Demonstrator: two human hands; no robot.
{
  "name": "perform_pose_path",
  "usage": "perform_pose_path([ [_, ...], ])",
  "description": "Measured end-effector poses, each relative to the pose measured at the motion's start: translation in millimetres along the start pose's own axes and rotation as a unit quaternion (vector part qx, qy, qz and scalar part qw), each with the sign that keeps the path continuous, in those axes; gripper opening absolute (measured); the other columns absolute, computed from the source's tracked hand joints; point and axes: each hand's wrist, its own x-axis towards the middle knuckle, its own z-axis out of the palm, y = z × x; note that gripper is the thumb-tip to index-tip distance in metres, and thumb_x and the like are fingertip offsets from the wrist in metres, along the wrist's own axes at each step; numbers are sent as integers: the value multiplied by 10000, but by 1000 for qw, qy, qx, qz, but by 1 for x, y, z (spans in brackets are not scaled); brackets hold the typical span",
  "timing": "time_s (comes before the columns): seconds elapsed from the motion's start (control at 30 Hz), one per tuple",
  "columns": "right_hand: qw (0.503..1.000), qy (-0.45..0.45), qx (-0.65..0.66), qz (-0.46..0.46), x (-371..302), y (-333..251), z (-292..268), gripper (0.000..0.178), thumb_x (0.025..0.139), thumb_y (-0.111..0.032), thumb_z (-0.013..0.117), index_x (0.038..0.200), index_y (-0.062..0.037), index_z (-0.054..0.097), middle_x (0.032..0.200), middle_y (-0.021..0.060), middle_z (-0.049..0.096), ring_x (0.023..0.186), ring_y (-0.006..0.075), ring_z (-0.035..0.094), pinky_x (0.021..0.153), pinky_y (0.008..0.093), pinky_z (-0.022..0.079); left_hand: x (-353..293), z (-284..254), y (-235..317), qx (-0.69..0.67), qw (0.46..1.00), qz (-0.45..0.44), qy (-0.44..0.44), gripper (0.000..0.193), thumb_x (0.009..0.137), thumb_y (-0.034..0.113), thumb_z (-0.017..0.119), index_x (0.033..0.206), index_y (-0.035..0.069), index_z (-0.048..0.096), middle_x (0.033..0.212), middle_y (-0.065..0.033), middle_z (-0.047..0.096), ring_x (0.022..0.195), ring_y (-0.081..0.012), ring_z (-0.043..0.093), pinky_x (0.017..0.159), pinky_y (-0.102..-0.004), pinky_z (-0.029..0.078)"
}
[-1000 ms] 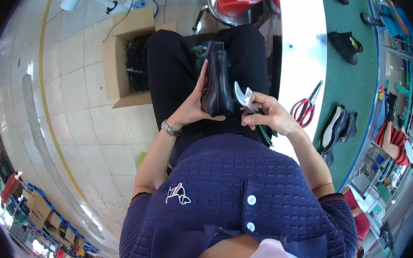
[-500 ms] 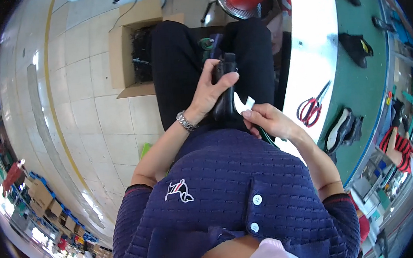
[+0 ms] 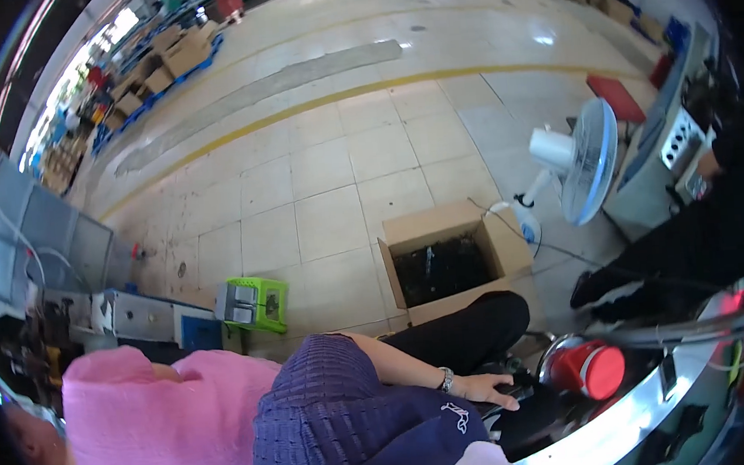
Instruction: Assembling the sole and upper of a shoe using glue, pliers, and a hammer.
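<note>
My left hand (image 3: 486,390), with a metal watch on its wrist, is at the right of my lap. Its fingers are curled on a black, shoe-like piece (image 3: 521,391), mostly covered by the hand and lost against my dark trousers. A small white scrap (image 3: 495,435) shows just below it. My right hand is out of sight behind my navy shirt.
An open cardboard box (image 3: 509,248) holding dark pieces stands on the floor beyond my knee. Near it are a white fan (image 3: 589,161), a green stool (image 3: 274,303) and a red bucket (image 3: 604,372). One person in pink (image 3: 168,415) sits left; another in black (image 3: 687,238) stands right.
My view has swung far to the left, bringing in the floor, the fan and the nearby people. The left hand keeps the black piece; the right hand has gone out of view.
</note>
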Motion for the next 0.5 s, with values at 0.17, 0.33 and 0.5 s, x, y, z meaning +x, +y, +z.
perform_pose_path([
  [0.17,995,97,-13,13,-9,61,2,345,930,-280,569,1091,24,576,962,222,613,922,340,601,824,429,461,8,-15,-5,-35,999,38,-2,618,782,600,694,1093,80,572,944,-61,584,929,-162,560,819,-313,436],
  [0.33,983,179,-4,34,-7,114,0,424,916,-286,610,1190,28,531,1085,231,588,1036,342,568,906,420,439,-4,-42,15,-142,989,44,2,648,806,585,669,1197,82,548,1054,-71,587,1005,-159,564,851,-313,445],
  [0.5,962,261,16,83,-15,148,2,531,902,-292,650,1290,31,486,1208,240,563,1151,345,536,987,411,417,-4,-67,28,-294,953,14,-73,758,795,585,665,1318,73,467,1155,-93,569,1062,-177,576,884,-358,486],
])
